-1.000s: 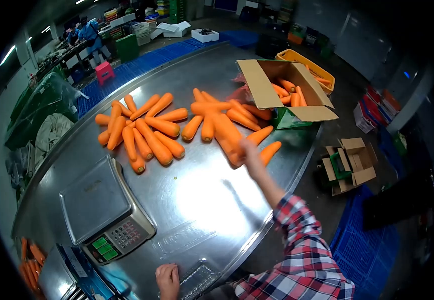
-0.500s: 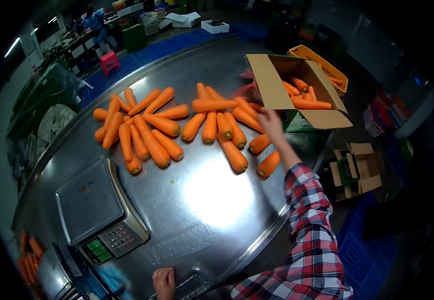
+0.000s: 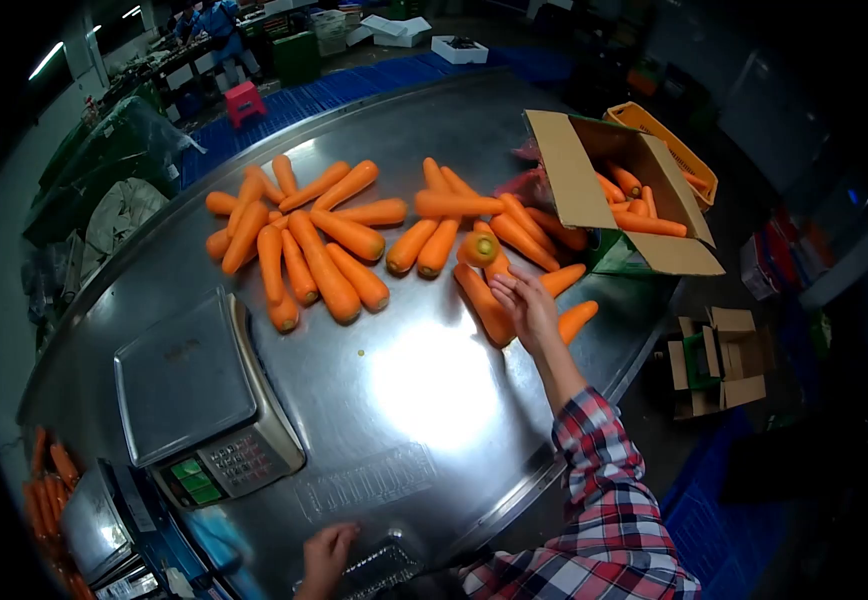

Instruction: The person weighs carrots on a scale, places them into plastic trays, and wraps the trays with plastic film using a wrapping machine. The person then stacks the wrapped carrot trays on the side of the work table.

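Observation:
My right hand (image 3: 526, 305) reaches over the carrots on the metal table, its fingers closed at a carrot (image 3: 497, 266); the grip is partly hidden. Just beyond the fingertips, another carrot (image 3: 480, 249) points its blunt end up at me. A carrot (image 3: 482, 305) lies below the fingers, and another carrot (image 3: 577, 320) lies right of the wrist. At the near edge my left hand (image 3: 326, 558) has loosely bent fingers, the thumb side apart, and nothing visible in it. Beside it is a clear plastic tray (image 3: 384, 568).
A digital scale (image 3: 189, 385) stands on the table (image 3: 354, 450), with a pile of carrots (image 3: 324, 265) behind it. A cardboard box (image 3: 569, 180) of carrots stands at the far right, before an orange crate (image 3: 699, 165). Bagged carrots (image 3: 49, 500) are at lower left. A person (image 3: 219, 35) is in the background.
My right hand has moved back from the box's near corner to the loose carrots. One carrot has tipped its blunt end toward me. My left hand's fingers have loosened, and the view has shifted.

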The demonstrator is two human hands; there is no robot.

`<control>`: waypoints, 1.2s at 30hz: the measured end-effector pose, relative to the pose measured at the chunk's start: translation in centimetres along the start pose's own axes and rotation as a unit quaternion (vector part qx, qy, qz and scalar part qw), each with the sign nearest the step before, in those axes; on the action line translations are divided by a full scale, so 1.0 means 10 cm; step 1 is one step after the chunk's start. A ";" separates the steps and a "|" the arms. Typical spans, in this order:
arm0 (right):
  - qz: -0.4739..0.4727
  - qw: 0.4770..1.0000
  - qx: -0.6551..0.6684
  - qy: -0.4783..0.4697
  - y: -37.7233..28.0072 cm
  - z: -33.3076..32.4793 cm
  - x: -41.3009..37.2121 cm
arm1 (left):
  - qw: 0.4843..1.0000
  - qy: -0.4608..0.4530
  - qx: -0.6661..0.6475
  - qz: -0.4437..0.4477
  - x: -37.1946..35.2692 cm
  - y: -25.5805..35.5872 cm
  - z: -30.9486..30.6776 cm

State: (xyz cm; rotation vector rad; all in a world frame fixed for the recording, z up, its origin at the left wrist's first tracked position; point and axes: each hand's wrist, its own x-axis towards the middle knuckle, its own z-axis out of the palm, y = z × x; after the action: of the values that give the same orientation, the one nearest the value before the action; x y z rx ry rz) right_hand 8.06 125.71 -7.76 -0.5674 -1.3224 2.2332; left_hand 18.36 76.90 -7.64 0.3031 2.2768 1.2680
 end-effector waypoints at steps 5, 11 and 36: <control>-0.030 0.974 -0.220 0.038 0.18 0.01 -0.42 | 0.997 -0.041 -0.057 0.010 0.46 0.31 0.02; -0.319 0.633 -0.688 -0.153 0.59 0.61 -0.36 | 0.983 -0.004 -0.182 0.019 0.50 0.34 0.08; -0.357 0.780 -0.487 -0.165 0.50 0.56 -0.98 | 0.966 0.108 0.163 0.171 0.66 0.43 -0.27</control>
State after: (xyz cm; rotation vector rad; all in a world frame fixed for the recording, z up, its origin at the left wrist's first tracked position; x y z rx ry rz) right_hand 11.76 113.94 -8.63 0.0754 -2.3602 0.9294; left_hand 11.13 80.09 -5.03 0.7337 2.7121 1.1208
